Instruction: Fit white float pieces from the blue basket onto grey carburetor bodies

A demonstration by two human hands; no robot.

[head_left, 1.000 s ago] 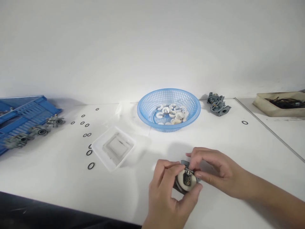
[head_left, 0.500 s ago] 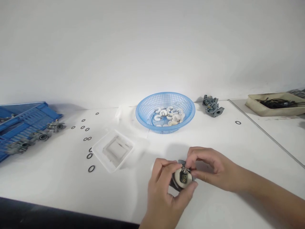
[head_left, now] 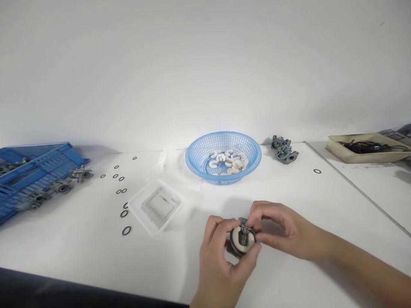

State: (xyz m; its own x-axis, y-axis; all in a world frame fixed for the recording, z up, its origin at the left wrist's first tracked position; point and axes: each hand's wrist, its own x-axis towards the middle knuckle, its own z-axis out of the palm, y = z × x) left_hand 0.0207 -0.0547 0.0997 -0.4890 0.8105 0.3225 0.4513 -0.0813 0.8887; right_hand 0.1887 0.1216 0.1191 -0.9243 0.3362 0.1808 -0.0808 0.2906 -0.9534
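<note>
My left hand [head_left: 221, 252] is closed around a carburetor [head_left: 233, 248], thumb on the near side and fingers on the far side. The carburetor's round open face points up, with a white float [head_left: 252, 239] seated in it around dark and brass parts. My right hand [head_left: 282, 229] is closed at the carburetor's upper right edge. Its thumb and fingertips press beside the float's hinge; any small piece between them is hidden.
A blue basket [head_left: 189, 164] holds several white floats. Left are a clear plastic tray [head_left: 138, 209], scattered black O-rings [head_left: 126, 231], and a blue crate [head_left: 61, 156] with carburetors beside it. At right are more carburetors [head_left: 285, 154] and a cream tray [head_left: 340, 158] of black parts.
The view has shifted slightly, so the surroundings sit lower. The carburetor has tilted a little in my left hand, and the float's face shows more squarely. Both hands keep their hold.
</note>
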